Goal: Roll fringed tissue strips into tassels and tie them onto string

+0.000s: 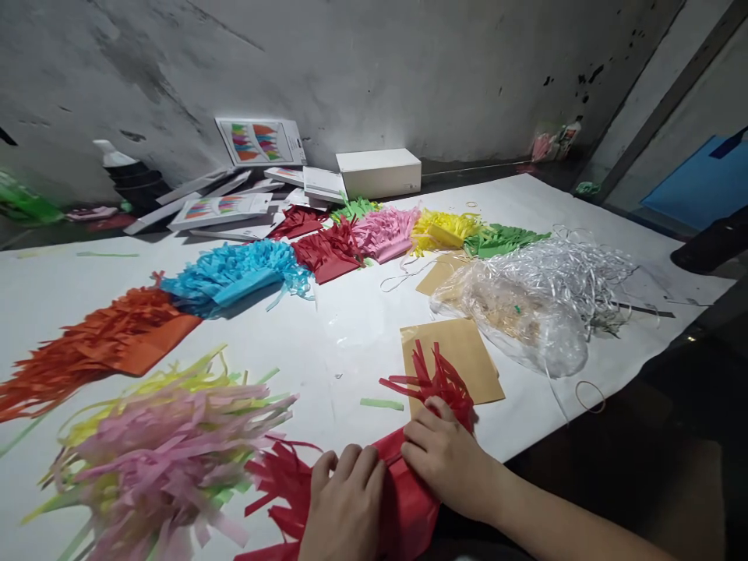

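Note:
Red fringed tissue paper [409, 506] lies at the table's near edge, cut strips spreading from both of its ends. On its left part rests my left hand [347, 499], fingers curled and closed on the paper. My right hand [447, 463] pinches the upper right of the same paper, just below the strips that fan out there. Both thumbs are mostly hidden. Those strips overlap a brown paper square [467, 358]. Left of my left hand is a loose heap of pink and yellow paper strips [169, 452].
Fringed bundles lie across the white-covered table: orange [140, 335], blue [234, 273], dark red [330, 253], pink [386, 234], yellow [447, 230] and green [506, 240]. A clear plastic bag [526, 327] and silvery strands [566, 265] are at right. White boxes [379, 173] stand against the wall.

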{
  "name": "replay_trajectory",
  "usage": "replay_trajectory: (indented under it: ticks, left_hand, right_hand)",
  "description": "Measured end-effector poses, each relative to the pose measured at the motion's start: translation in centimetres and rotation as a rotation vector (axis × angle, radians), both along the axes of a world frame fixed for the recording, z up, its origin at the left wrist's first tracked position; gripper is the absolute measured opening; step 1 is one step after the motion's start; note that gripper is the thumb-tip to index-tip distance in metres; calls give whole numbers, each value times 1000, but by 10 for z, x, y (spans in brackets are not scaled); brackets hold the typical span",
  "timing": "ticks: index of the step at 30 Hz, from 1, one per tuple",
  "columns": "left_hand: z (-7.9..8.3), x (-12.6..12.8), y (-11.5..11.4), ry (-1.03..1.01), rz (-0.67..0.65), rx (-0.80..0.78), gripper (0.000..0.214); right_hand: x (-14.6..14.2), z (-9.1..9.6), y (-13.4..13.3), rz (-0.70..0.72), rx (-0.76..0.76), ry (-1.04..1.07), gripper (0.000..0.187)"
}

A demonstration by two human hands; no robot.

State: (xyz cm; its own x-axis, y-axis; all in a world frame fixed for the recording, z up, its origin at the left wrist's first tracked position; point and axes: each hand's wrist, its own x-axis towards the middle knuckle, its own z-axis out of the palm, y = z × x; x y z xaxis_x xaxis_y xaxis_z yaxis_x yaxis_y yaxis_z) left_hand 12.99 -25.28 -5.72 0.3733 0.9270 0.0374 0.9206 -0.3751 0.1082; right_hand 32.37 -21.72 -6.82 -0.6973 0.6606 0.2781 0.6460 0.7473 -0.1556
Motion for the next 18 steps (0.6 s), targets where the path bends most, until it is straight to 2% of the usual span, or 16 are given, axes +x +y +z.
replay_trajectory:
  ticks: [4, 8, 11, 14, 18]
  left_hand:
    - [-12, -2, 13, 55, -79, 19, 21]
    - [-11, -9, 29, 28, -112, -7, 20]
    - [-11, -16, 26, -4, -129, 5, 24]
    - [-18, -23, 17, -64, -162, 81, 33]
    - [-28, -33, 13, -155, -207, 205, 24]
  right_hand:
    - [0, 1, 2, 71, 67, -65, 10]
    - [-8, 0, 7, 109, 129, -97, 13]
    - [-11, -1, 10, 141, 194, -100, 17]
    - [-11, -2, 10, 148, 203, -79, 19]
    - [-11, -6, 11, 153, 190, -54, 20]
